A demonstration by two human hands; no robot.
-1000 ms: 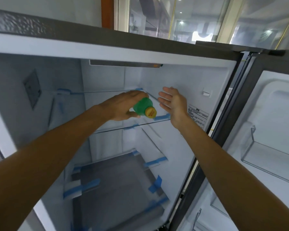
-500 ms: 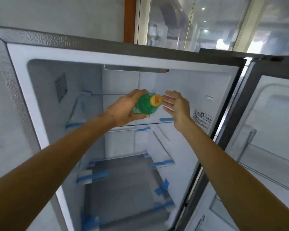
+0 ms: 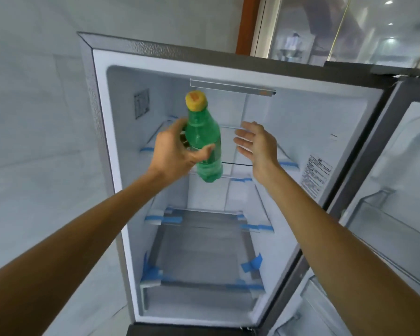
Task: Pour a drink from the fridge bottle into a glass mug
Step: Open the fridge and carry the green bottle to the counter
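A green plastic bottle point(image 3: 205, 139) with a yellow cap is held nearly upright in front of the open fridge point(image 3: 228, 76), clear of the glass shelf. My left hand point(image 3: 177, 151) is wrapped around its middle from the left. My right hand point(image 3: 257, 144) hovers to the right of the bottle, fingers spread, touching nothing. No glass mug is in view.
The fridge's glass shelves point(image 3: 235, 166) carry blue tape and hold nothing else. The fridge door point(image 3: 398, 190) stands open at the right with clear door bins. A pale wall lies to the left, and glass panels are behind the fridge.
My left hand has lifted the bottle off the shelf, tipped it from cap-toward-me to upright and drawn it out. The view has pulled back from the fridge. My right hand stays open beside it.
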